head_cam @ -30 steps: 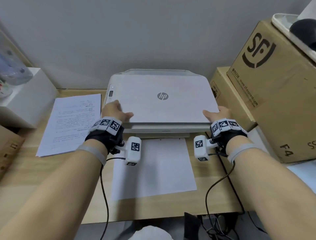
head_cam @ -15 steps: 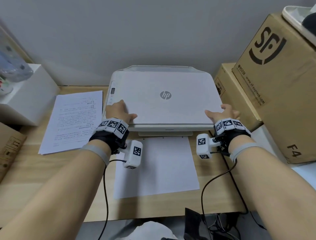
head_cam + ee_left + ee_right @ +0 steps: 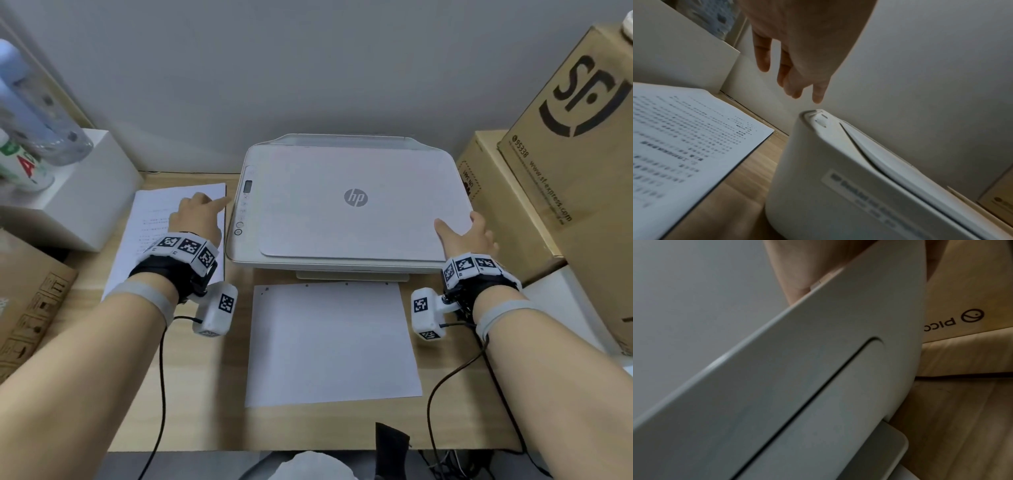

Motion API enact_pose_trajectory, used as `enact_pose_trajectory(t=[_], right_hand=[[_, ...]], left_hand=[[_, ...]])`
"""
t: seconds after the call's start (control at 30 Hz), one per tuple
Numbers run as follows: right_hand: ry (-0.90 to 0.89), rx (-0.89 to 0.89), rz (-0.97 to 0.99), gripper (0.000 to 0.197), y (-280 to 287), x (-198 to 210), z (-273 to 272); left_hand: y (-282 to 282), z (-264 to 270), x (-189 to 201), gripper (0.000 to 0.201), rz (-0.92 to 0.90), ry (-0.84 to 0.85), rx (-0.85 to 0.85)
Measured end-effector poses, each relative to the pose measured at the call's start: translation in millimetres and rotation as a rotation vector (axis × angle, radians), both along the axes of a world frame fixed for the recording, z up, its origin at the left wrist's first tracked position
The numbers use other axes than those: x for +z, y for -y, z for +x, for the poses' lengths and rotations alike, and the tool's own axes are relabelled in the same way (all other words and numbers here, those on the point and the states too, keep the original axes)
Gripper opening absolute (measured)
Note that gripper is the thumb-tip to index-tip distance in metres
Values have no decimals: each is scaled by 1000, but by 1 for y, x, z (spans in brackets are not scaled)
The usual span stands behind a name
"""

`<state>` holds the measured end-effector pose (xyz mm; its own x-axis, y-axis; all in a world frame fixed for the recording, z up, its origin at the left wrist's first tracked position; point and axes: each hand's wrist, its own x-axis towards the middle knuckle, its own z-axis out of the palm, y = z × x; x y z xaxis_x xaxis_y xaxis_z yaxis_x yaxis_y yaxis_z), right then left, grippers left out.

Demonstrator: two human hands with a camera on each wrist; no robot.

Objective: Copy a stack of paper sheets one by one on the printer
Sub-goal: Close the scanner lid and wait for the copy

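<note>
Desk [image 3: 219,377] bears "hp" printer [image 3: 356,198]; box [image 3: 962,318] reads perhaps "PICO".

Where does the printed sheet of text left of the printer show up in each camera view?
Head: the printed sheet lies left of centre on the desk, partly under the left hand.
Left wrist: the printed sheet fills the lower left, text blurred.
Right wrist: not in it.
Shared landmark: the printer, centre in the head view, lower right in the left wrist view, and filling most of the right wrist view.
</note>
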<state>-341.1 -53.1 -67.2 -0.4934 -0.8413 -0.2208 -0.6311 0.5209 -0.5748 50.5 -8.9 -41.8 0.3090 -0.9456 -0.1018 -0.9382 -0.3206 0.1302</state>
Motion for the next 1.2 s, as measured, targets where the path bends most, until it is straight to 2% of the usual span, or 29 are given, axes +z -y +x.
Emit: enact_pose_trajectory(t=[0.1,0.27,0.5,0.8,1.1,1.2], right_hand=[[-8,9,4,74,0,0,-2],[-11,11,1,74,1,0,-3],[-7,15,-12,74,0,-1,-3],[-6,17,-23,74,0,-2,-3],[29,27,-2,74,0,4,-3],[41,30,12,75,0,6,-3]], left_hand=[[3,2,-3,74,61,43,-60],[11,-1,-6,71,201,84,-154],[14,-14,-1,66,216,243,-181],[12,-27,-7,57,72,-12,8],[11,-28,1,62,176,-14,-18],[8,-31,5,54,154,-111,11]])
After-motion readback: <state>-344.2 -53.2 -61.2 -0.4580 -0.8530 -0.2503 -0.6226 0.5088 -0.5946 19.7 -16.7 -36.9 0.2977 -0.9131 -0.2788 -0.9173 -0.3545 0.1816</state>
